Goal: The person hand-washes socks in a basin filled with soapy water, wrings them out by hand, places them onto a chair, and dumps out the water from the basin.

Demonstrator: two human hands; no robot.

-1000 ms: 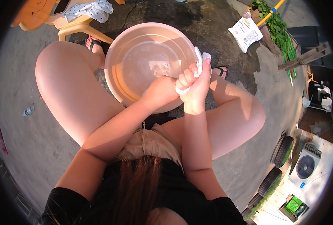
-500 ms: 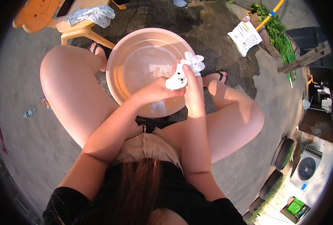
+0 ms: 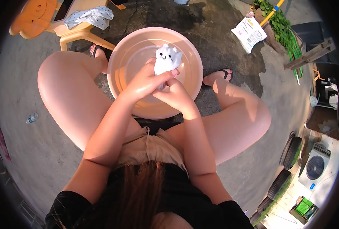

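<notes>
A white, sock-like cloth (image 3: 165,63) with a small black printed face is bunched up above the basin. My left hand (image 3: 146,81) is closed round its near part, the thumb lying across the front. Just below, my right hand (image 3: 175,94) grips the lower end of the same cloth, and the two hands touch. Most of that lower end is hidden by my fingers. Under them stands a round, pale pink-orange basin (image 3: 194,72) holding shallow, cloudy water, set between my feet.
A yellow chair (image 3: 86,37) at upper left carries a polka-dot cloth (image 3: 91,18) and a dark phone (image 3: 63,10). A white packet (image 3: 249,34) lies upper right beside green plants (image 3: 280,32). A plastic bottle (image 3: 32,117) lies on the left. Tyres (image 3: 277,184) line the right side.
Both hands have shifted left with the cloth, now above the basin's middle. The cloth has been turned so its face stands upright, and my left thumb now crosses its front.
</notes>
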